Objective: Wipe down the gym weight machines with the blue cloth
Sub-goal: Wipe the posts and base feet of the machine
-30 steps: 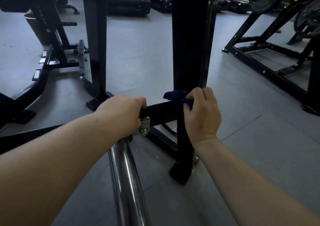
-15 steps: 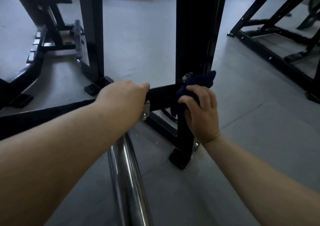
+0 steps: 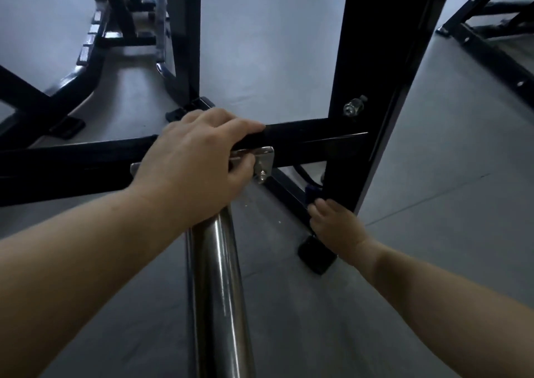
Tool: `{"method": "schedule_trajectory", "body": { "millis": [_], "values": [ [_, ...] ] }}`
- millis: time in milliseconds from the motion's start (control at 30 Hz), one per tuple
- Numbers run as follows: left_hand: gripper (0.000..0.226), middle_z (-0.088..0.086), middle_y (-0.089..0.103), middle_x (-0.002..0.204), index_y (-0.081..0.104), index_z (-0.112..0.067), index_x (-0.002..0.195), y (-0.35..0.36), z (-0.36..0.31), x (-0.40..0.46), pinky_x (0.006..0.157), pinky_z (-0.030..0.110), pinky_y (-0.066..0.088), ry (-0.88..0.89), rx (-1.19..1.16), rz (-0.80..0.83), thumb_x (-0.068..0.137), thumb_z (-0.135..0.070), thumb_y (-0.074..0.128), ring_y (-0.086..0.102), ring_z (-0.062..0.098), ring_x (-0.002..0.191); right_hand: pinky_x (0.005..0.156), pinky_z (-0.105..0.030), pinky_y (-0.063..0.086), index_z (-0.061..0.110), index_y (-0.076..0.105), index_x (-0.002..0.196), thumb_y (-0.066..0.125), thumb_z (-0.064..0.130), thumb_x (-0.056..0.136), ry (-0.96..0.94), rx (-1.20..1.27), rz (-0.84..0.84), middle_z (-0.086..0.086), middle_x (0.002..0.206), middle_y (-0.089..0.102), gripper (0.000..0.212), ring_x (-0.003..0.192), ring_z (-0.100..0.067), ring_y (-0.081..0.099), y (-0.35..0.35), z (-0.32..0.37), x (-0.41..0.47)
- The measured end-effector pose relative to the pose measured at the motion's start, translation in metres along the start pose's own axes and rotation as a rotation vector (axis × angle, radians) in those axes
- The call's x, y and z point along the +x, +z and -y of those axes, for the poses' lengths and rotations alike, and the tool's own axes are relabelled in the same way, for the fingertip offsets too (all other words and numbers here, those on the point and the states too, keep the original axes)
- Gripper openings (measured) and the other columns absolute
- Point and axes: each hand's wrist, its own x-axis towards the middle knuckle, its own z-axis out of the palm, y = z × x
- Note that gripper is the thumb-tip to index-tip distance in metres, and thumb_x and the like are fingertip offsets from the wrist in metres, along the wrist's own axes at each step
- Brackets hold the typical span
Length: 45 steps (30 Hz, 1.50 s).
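My left hand [image 3: 199, 160] grips the black horizontal crossbar [image 3: 312, 137] of the weight machine, fingers curled over its top where a chrome bar [image 3: 219, 291] meets a metal bracket [image 3: 264, 160]. Low on the black upright post [image 3: 372, 59], near its foot, my right hand [image 3: 335, 227] holds the blue cloth [image 3: 312, 192] against the post. Only a small dark blue corner of the cloth shows above the fingers; the rest is hidden behind the hand and post.
A bolt [image 3: 354, 105] sticks out of the upright above the crossbar. The post's rubber foot [image 3: 316, 254] sits on the grey floor. Another black upright [image 3: 185, 39] and a bench frame [image 3: 86, 56] stand to the left, and a further machine base [image 3: 491, 53] at the right.
My right hand has slid the cloth down the upright, from above the crossbar joint to near the post's foot. The view has tilted down and moved closer. My left hand stays on the crossbar.
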Motion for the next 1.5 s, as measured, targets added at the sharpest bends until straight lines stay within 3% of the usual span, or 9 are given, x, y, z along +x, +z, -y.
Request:
{"method": "schedule_trajectory", "body": {
  "millis": [133,233,367,667,867,1033,1200,1333,1500],
  "values": [
    [0.046,-0.009,0.049,0.132,0.044,-0.038,0.139,0.012,-0.010,-0.002,0.106,0.036,0.030,-0.048,0.022,-0.029,0.093,-0.039,0.046,0.042,0.018,0.124,0.059,-0.036,0.048,0.009,0.068,0.068,0.076,0.005,0.061,0.219,0.302,-0.059,-0.011,0.081,0.061,0.011,0.071,-0.029,0.058,0.008,0.017,0.066],
    [0.047,-0.009,0.051,0.129,0.046,-0.037,0.135,0.018,-0.011,-0.002,0.104,0.035,0.031,-0.066,0.057,-0.069,0.088,-0.042,0.041,0.046,0.017,0.121,0.074,-0.039,0.053,0.008,0.069,0.092,0.076,0.008,0.071,0.285,0.428,-0.013,-0.015,0.117,0.059,0.022,0.100,-0.033,0.059,0.009,0.013,0.111],
    [0.048,-0.015,0.051,0.130,0.047,-0.040,0.136,0.016,-0.003,-0.003,0.102,0.027,0.024,-0.031,0.018,-0.057,0.088,-0.045,0.042,0.044,0.011,0.123,0.104,-0.042,0.036,0.013,0.052,0.135,0.052,0.023,0.098,0.301,0.340,0.368,-0.008,0.162,0.002,0.039,0.144,-0.036,0.015,0.043,0.035,0.091],
    [0.049,-0.019,0.045,0.145,0.046,-0.041,0.141,0.012,0.016,-0.005,0.108,0.023,0.026,0.057,-0.066,-0.027,0.096,-0.051,0.031,0.038,0.004,0.135,0.117,-0.034,0.021,0.011,0.040,0.146,0.043,0.018,0.101,0.051,0.331,0.115,-0.004,0.158,0.026,0.046,0.143,-0.025,0.028,0.051,0.013,0.132],
    [0.050,-0.018,0.044,0.146,0.045,-0.039,0.141,0.013,0.019,-0.006,0.107,0.023,0.024,0.077,-0.053,-0.031,0.095,-0.042,0.029,0.039,0.007,0.135,0.116,-0.029,0.019,0.011,0.057,0.135,0.044,0.020,0.100,-0.510,-0.036,0.421,-0.002,0.136,0.053,0.038,0.131,-0.027,0.040,0.085,0.024,0.078],
    [0.046,-0.019,0.047,0.143,0.048,-0.040,0.139,0.016,0.016,-0.006,0.103,0.024,0.027,0.052,-0.062,-0.070,0.095,-0.038,0.035,0.041,0.006,0.133,0.105,-0.019,0.023,0.010,0.053,0.137,0.047,0.020,0.101,-0.196,0.257,0.275,-0.006,0.142,0.049,0.038,0.135,-0.026,0.038,0.056,0.025,0.134],
    [0.046,-0.020,0.046,0.143,0.048,-0.041,0.139,0.017,0.016,-0.006,0.103,0.020,0.023,0.052,-0.056,-0.067,0.095,-0.038,0.036,0.039,0.004,0.133,0.121,-0.046,0.007,0.017,0.050,0.141,0.045,0.025,0.100,-0.355,-0.098,0.431,-0.001,0.147,0.044,0.042,0.142,-0.029,0.026,0.064,0.022,0.129],
    [0.045,-0.023,0.047,0.141,0.049,-0.044,0.138,0.015,0.016,-0.005,0.101,0.021,0.025,0.038,-0.060,-0.069,0.095,-0.040,0.035,0.041,0.002,0.131,0.119,-0.039,0.017,0.017,0.056,0.136,0.049,0.027,0.100,-0.321,-0.018,0.523,0.000,0.138,0.054,0.039,0.131,-0.026,0.040,0.077,0.029,0.104],
    [0.046,-0.024,0.043,0.144,0.044,-0.046,0.140,0.016,0.016,-0.006,0.100,0.019,0.020,0.033,-0.030,-0.041,0.095,-0.040,0.035,0.035,0.002,0.134,0.120,-0.044,0.016,0.019,0.052,0.137,0.052,0.028,0.096,-0.074,0.016,0.268,0.000,0.142,0.043,0.042,0.138,-0.026,0.023,0.072,0.030,0.111]
  ]
}}
